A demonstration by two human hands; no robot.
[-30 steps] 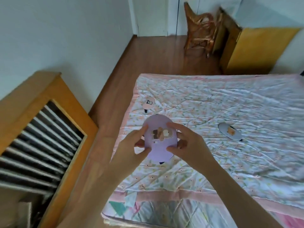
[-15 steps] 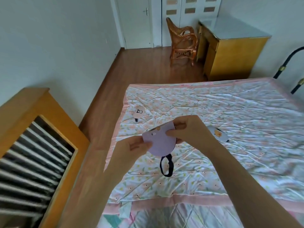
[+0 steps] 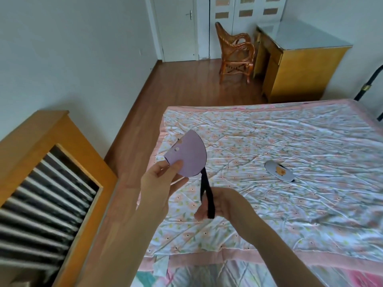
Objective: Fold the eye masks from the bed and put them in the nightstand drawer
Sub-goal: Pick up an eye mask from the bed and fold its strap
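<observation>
Your left hand (image 3: 159, 183) pinches the folded purple eye mask (image 3: 187, 157) by its lower edge, lifted over the bed (image 3: 269, 204). Below it, your right hand (image 3: 221, 204) grips the mask's black strap (image 3: 207, 195). A grey eye mask (image 3: 278, 170) lies on the quilt, well right of both hands.

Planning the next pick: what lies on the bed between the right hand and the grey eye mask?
In the head view, only bare floral bedspread lies between the right hand and the grey eye mask.
</observation>
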